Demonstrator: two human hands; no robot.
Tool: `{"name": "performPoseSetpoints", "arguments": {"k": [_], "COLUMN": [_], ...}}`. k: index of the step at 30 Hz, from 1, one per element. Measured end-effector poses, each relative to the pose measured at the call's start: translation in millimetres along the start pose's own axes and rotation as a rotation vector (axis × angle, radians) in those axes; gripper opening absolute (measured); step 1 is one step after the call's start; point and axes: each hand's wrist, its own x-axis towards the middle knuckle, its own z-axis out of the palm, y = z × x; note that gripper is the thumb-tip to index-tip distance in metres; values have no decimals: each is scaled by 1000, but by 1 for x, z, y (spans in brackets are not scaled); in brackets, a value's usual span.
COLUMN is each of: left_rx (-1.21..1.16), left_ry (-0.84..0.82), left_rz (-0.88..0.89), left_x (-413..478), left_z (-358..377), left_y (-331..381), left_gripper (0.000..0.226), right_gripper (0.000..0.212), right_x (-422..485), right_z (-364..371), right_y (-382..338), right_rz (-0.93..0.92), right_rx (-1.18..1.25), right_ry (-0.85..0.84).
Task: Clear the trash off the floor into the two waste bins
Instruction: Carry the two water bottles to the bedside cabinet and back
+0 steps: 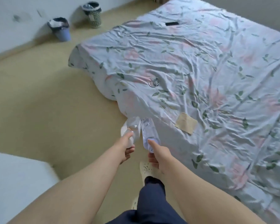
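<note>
Head view: fingers (129,153) of your left hand (125,148) curled round the clear bottle (133,125), right hand (161,156) round the labelled bottle (149,134); blue bin (62,33), mesh bin (94,17) well away; deposits judged outstanding.

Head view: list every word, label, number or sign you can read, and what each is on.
None can be read.
Labelled bottle in the right hand: bluish print, too blurred to read.
Plain bottle in the left hand: no print shows.
Wall smudges: dark marks, not writing.
</note>
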Motion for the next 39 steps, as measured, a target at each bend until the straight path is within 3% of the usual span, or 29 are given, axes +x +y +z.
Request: {"name": "performPoseSetpoints", "arguments": {"k": [1,8,16,27,36,39], "left_rx": [-33,-202,-400,-637,-605,-643], "left_ry": [14,113,138,255,298,299], "left_rz": [-15,-66,-16,-54,3,-17], "left_x": [5,50,96,186,243,261], "left_z": [-9,-39,-80,-236,-381,-404], "left_y": [9,92,205,333,469,506], "left_gripper": [30,34,35,32,30,31], "right_gripper": [27,30,33,35,35,34], "right_x": [5,66,135,196,221,234], "right_z": [11,72,146,353,541,573], "right_y": [-10,-101,-223,-338,-449,-472], "right_rz": [6,-4,-51,-84,-146,-134], "right_rx": [-29,-151,-299,-522,-551,-578], "right_ry": [-27,-138,-151,-279,-361,-367]}}
